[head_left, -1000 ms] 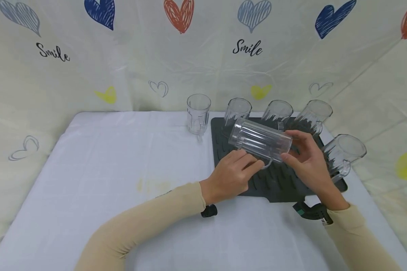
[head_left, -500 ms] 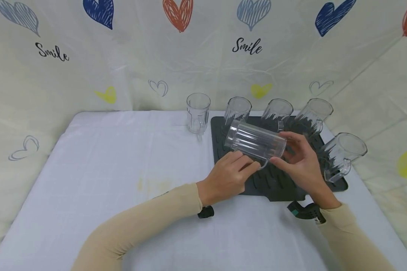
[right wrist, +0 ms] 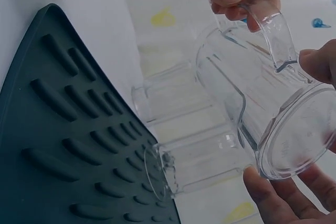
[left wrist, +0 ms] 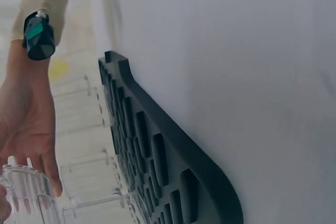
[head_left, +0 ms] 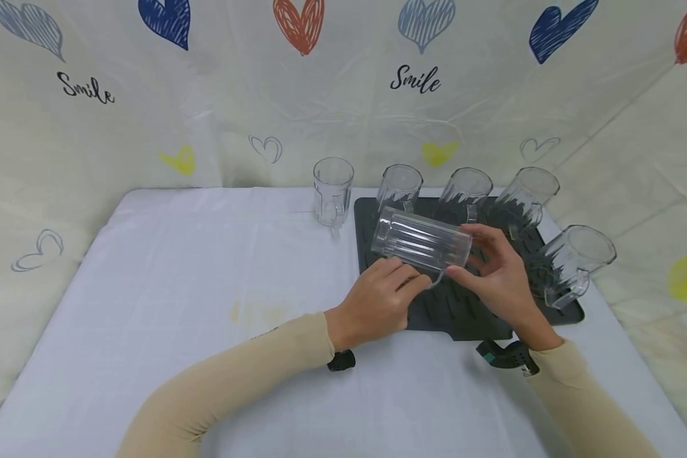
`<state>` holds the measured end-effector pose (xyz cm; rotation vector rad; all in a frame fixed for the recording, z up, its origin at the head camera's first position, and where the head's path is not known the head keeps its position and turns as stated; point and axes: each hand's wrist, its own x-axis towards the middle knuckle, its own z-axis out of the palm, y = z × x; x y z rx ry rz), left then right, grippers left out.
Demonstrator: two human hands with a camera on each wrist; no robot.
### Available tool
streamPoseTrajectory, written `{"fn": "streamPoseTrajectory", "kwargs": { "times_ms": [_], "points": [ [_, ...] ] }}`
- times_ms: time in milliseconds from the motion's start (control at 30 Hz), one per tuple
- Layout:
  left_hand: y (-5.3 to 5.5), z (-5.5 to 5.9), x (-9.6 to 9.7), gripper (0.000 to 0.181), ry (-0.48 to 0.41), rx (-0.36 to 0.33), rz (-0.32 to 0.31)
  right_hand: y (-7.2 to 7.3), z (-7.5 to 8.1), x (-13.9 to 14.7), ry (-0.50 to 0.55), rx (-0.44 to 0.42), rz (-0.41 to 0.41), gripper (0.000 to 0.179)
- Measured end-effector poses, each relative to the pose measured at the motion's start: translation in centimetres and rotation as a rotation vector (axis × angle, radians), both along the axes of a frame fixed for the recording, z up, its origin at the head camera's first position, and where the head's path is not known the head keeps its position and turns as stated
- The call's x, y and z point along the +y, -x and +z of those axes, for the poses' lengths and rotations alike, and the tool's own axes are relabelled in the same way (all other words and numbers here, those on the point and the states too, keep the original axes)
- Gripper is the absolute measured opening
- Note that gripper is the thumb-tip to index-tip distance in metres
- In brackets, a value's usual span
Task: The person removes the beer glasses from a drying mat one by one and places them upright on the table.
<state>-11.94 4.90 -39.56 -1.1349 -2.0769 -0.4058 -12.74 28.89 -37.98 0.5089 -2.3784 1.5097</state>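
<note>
A clear glass mug [head_left: 420, 238] is held on its side above the dark ribbed mat [head_left: 435, 318], its base toward the right. My left hand [head_left: 372, 302] grips its handle [right wrist: 278, 32], which points down toward me in the head view. Around the base end, my right hand [head_left: 495, 277] holds the mug between thumb and fingers. In the right wrist view the round base faces the camera, with the right thumb [right wrist: 319, 62] near the handle's lower end. Only the right palm, part of the mug and a bit of the left hand show in the left wrist view.
Several clear mugs stand on the mat's back and right sides, among them a mug [head_left: 468, 191] at the back and a mug [head_left: 578, 264] at the right. Another mug [head_left: 333, 191] stands left of the mat on the white tablecloth [head_left: 206, 267]. A printed curtain [head_left: 343, 95] hangs behind.
Both hands have shifted left together with the mug, which has also come slightly lower in the head view. Their hold on it looks the same, and the standing mugs have stayed put.
</note>
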Motion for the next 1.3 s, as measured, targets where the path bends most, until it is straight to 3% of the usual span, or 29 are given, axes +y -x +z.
{"fn": "streamPoseTrajectory", "kwargs": {
  "times_ms": [333,567,833,1100,1300],
  "points": [
    [0.2,0.6,-0.2,0.026,0.006,-0.016,0.007,0.6,0.5,-0.2,0.001,0.02,0.001,0.074],
    [0.3,0.9,-0.1,0.027,-0.005,0.025,0.008,0.7,0.7,-0.1,0.053,0.039,0.012,0.075],
    [0.9,1.8,-0.2,0.034,-0.162,0.081,-0.088,0.8,0.9,0.2,0.194,0.102,0.07,0.075],
    [1.4,2.5,-0.6,0.048,-0.375,-0.082,-0.143,0.9,1.4,0.5,0.337,0.113,0.098,0.071],
    [1.3,2.4,-0.9,0.053,-0.583,-0.266,-0.216,1.1,1.8,0.4,0.399,0.134,0.091,0.069]
  ]
}}
